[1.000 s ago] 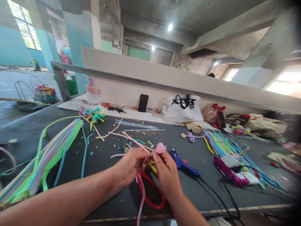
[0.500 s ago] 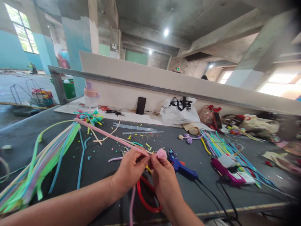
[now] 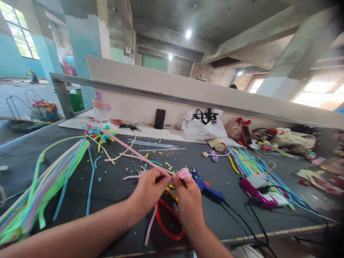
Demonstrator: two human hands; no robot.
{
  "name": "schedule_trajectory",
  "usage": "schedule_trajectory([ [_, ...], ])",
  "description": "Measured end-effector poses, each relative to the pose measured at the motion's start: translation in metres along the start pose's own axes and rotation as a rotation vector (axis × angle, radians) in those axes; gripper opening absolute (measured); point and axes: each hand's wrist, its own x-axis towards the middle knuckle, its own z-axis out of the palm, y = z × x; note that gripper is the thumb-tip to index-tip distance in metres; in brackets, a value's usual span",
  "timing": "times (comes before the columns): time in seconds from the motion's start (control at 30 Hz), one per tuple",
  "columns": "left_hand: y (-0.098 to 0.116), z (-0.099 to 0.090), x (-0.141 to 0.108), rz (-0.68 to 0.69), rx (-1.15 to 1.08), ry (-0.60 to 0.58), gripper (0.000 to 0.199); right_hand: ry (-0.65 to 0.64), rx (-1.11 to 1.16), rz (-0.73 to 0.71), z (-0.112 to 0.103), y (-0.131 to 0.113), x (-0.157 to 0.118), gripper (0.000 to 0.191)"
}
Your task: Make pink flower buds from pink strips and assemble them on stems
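Observation:
My left hand (image 3: 149, 188) is closed, pinching a long pink fuzzy stem (image 3: 134, 152) that runs up and to the left over the table. Close beside it, my right hand (image 3: 188, 197) is closed on a small pink fuzzy flower (image 3: 185, 174), which shows above its fingertips. The fingertips of both hands almost meet. Under them lie a red loop (image 3: 170, 235), a yellow stem (image 3: 172, 194) and a mauve stem (image 3: 151, 225). Just right of my right hand rests a blue glue gun (image 3: 211, 190) with a black cord.
On the dark table (image 3: 113, 200) lie a bundle of pastel stems (image 3: 51, 182) at left and blue stems (image 3: 249, 161) at right, near a magenta power strip (image 3: 254, 193). Behind stand a bottle (image 3: 101, 109), a phone (image 3: 159, 119) and a white bag (image 3: 202, 123).
The far end of the pink stem has swung right and up. Both hands remain close together, and more of the yellow stem shows between them. The whole view has shifted slightly.

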Motion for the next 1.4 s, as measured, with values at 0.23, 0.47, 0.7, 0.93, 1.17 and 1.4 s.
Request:
schedule_trajectory([
  [0.23,0.017,-0.005,-0.003,-0.365,-0.543,-0.2,0.021,-0.004,-0.186,-0.243,-0.005,-0.003,0.0,0.014],
  [0.47,0.015,-0.007,-0.003,-0.504,-0.754,-0.294,0.019,-0.172,0.028,-0.214,-0.009,0.004,0.002,0.013],
  [0.7,0.011,-0.006,0.003,-0.291,-0.576,-0.107,0.026,-0.197,0.272,0.048,-0.008,0.013,0.012,0.015],
  [0.93,0.01,-0.004,0.003,-0.198,-0.48,-0.109,0.022,-0.164,0.236,0.031,-0.008,0.006,0.013,0.014],
  [1.17,0.014,-0.03,0.027,-0.073,-0.392,0.053,0.022,-0.224,-0.456,-0.261,-0.024,0.009,0.03,0.01],
  [1.4,0.008,-0.036,0.034,-0.126,-0.409,0.031,0.026,-0.339,-0.871,-0.401,-0.017,0.033,0.027,0.02],
])
